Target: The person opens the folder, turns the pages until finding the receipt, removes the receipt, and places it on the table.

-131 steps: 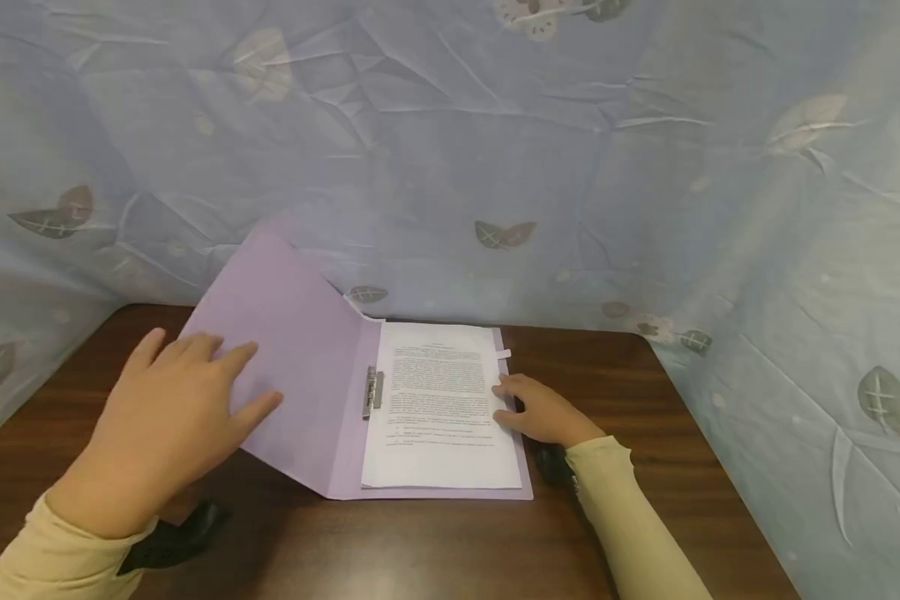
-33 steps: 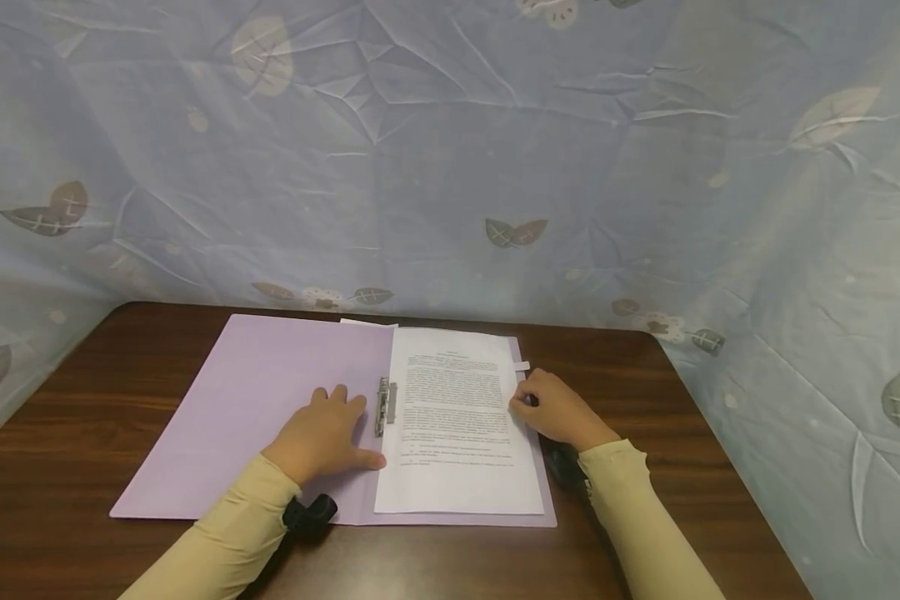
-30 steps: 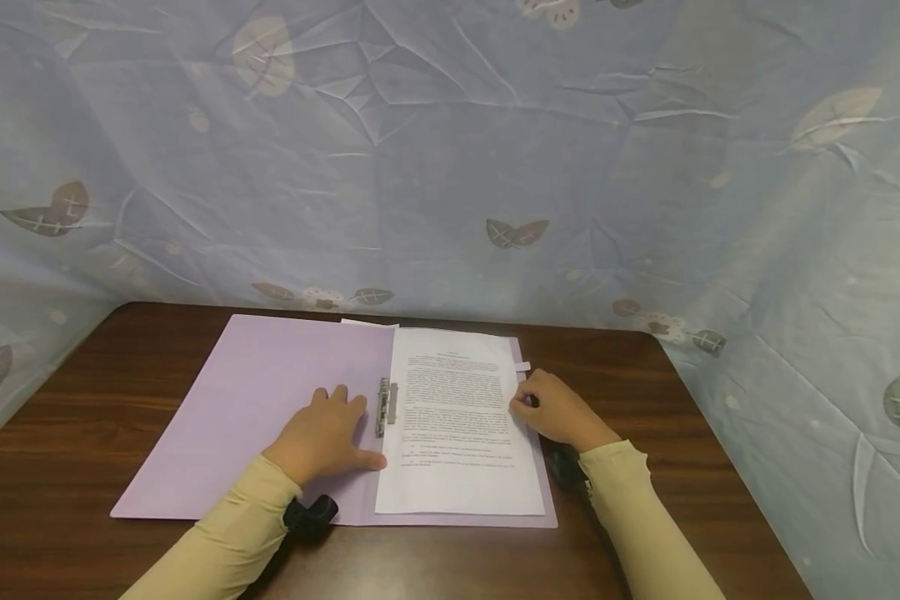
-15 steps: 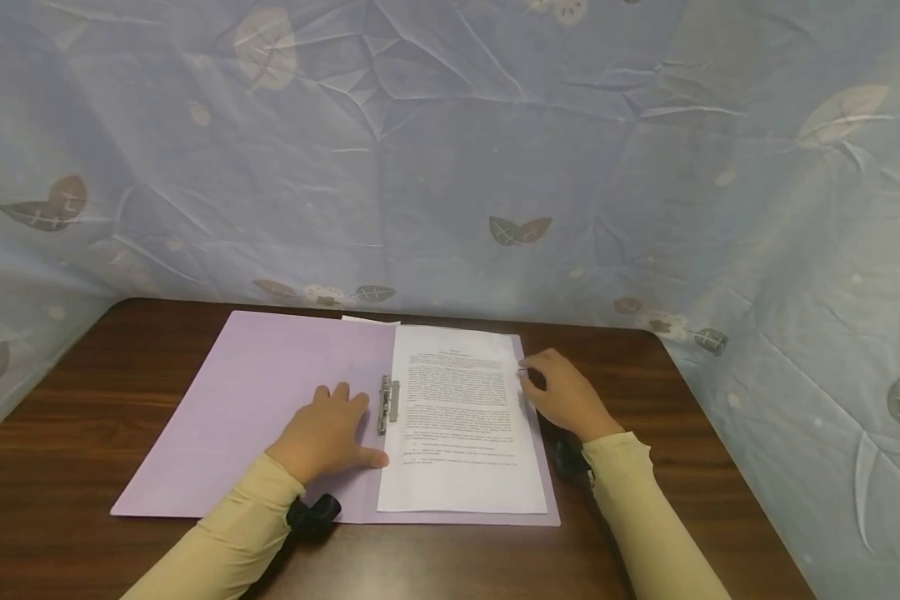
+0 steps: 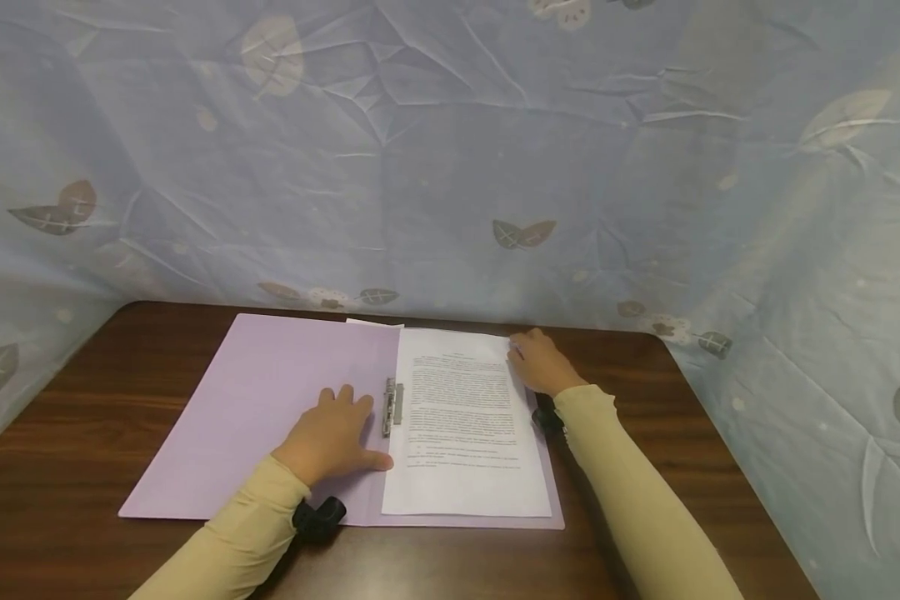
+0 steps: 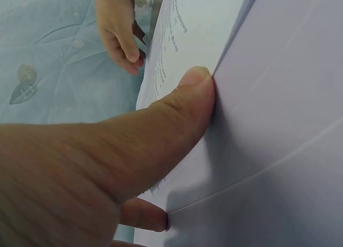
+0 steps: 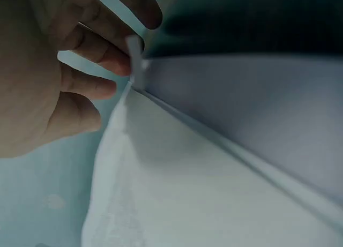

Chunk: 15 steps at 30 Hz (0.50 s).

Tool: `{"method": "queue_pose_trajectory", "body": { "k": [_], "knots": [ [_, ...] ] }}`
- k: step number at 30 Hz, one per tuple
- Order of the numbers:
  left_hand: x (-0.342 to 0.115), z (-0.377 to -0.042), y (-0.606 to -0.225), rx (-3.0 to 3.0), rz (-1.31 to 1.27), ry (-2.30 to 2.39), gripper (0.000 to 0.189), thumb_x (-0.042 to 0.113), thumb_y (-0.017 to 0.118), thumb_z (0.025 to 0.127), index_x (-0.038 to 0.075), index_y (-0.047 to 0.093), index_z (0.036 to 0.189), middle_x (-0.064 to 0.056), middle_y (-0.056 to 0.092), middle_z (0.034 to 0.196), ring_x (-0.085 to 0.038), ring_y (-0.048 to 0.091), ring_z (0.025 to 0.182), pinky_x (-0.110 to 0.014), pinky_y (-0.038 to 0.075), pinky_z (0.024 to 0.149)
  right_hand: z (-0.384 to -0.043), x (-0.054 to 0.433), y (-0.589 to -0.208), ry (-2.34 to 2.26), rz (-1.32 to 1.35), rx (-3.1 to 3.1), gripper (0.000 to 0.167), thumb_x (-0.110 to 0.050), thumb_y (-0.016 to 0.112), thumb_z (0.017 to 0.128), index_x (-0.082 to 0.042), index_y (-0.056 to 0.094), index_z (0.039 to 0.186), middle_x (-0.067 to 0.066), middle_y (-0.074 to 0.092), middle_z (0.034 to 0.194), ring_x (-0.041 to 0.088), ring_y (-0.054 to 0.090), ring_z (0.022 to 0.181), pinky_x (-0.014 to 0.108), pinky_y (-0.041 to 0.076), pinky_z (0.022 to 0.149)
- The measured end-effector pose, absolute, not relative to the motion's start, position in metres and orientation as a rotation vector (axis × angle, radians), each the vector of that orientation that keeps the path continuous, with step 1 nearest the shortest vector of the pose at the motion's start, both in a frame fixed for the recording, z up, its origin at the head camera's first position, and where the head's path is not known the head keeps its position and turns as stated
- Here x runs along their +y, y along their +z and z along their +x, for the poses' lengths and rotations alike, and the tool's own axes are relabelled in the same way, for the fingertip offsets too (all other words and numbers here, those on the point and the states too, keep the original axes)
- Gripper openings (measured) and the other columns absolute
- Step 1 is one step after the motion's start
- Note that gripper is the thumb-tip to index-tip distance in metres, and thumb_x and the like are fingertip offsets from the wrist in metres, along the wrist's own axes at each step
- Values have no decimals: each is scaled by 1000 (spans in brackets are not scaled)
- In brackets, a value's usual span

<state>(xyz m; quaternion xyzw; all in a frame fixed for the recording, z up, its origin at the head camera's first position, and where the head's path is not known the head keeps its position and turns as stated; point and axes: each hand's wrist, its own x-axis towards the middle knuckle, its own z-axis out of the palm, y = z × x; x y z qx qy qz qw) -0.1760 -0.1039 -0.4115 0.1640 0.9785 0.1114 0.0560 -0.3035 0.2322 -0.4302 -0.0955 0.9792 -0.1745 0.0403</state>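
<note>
A lilac file folder [image 5: 255,400] lies spread flat, with a stack of printed paper [image 5: 465,487] on its right half. At the fold sits a metal clip [image 5: 388,408]. My left hand [image 5: 328,442] rests on the folder with spread fingers; its thumb [image 6: 195,86] touches the left edge of the paper. My right hand [image 5: 543,362] is at the upper right corner of the stack. In the right wrist view its fingers [image 7: 102,43] are loosely bent beside the corner and a small pale tab [image 7: 136,65]; no grip on the paper shows.
The folder lies on a dark wooden table [image 5: 645,433]. A white strip [image 5: 375,322] sticks out behind the folder's top edge. Blue patterned fabric [image 5: 435,167] hangs behind the table and along its sides. Black wrist cameras [image 5: 318,518] sit under both wrists.
The folder cover, raised in the earliest frame, now lies flat on the left. My right hand has moved up the paper's right side to its top corner. My left hand stays in place lately.
</note>
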Motion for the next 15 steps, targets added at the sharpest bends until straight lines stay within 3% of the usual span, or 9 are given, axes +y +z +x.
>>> {"method": "queue_pose_trajectory", "body": {
  "k": [5,11,15],
  "knots": [
    [-103,-176,-414,2976,497,331,91,62,88,69,-2,60,129,-23,56,113,-38,52,98,-55,54,74,-310,230,-436,-456,-240,2988,46,-26,48,108,-1,52,147,27,43,148,43,46,135,59,40,111],
    [-105,-177,-417,2979,479,311,92,63,87,70,-1,60,130,-23,56,114,-38,53,100,-55,55,74,-311,225,-435,-403,-257,2999,26,-23,54,104,-1,64,113,27,45,143,44,47,129,59,43,105],
    [-105,-176,-415,2990,501,339,90,61,88,69,-2,61,126,-22,56,111,-38,52,97,-54,54,72,-312,224,-434,-418,-224,2995,25,-23,55,103,-1,63,112,28,44,143,46,47,130,60,42,106]
  ]
}}
